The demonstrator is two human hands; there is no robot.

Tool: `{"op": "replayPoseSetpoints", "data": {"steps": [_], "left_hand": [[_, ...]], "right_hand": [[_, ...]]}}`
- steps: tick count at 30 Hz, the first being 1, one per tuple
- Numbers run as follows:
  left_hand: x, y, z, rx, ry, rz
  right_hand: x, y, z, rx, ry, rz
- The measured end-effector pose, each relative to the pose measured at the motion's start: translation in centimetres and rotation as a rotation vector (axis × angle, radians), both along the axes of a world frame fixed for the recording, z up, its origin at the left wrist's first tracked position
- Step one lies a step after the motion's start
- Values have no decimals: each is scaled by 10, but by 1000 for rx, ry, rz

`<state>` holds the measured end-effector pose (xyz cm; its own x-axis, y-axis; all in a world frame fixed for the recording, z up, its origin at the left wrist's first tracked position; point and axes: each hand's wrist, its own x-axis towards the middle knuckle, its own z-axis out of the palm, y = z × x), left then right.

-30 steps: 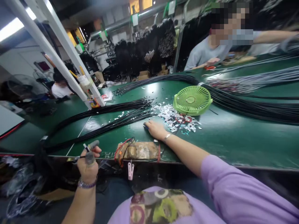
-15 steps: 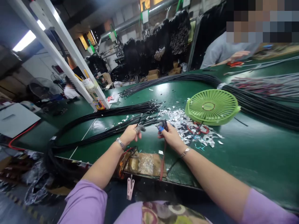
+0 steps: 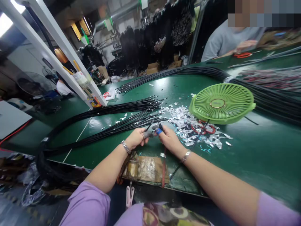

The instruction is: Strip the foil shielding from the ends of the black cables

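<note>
My left hand [image 3: 138, 138], with grey covers on its fingertips, is closed on a black cable [image 3: 148, 127] whose end sticks up past the thumb. Close beside it, my right hand [image 3: 171, 140] has blue tape on a finger and grips a small dark two-pronged tool [image 3: 160, 126]; its exact kind is hard to see. The fingertips of both hands nearly meet. Just beyond them lie the ends of a black cable bundle [image 3: 131, 121], which curves away to the left. Silver and white foil scraps [image 3: 182, 125] are spread to the right of my hands.
A green round fan [image 3: 222, 103] lies face up on the green table [image 3: 254, 163]. A taped block [image 3: 149, 169] sits at the front edge, a pink clothespin [image 3: 129, 195] below it. White posts [image 3: 68, 59] rise at left. A person in grey [image 3: 216, 44] is across the table.
My left hand has moved right and slightly down, and my right hand slightly left, so the fingertips are now much closer together. The camera view has shifted a little.
</note>
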<state>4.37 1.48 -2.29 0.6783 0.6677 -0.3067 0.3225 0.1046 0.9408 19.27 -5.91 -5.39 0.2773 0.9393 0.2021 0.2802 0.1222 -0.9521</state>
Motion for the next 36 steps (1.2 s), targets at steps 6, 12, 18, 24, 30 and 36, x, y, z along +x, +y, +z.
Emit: {"op": "replayPoseSetpoints", "data": {"steps": [6,12,18,24,30,36], "left_hand": [[-14,1,-9,318,-88,209],[-22,-1,-16,847,25,264],[-22,-7,-9,1027,258,184],[-22,-8,-9,1137,405,98],[-21,-9,-9,1165,416,77],[-21,-9,-10,1176,442,68]], "right_hand": [[-3,-7,-6,-122,-6,75],[-14,-13,3,-311,190,171],[-22,-17,10,-358,418,166],[-24,-17,13,-361,512,171],[-24,-16,12,-359,540,149],[-24,-15,12,-362,545,165]]}}
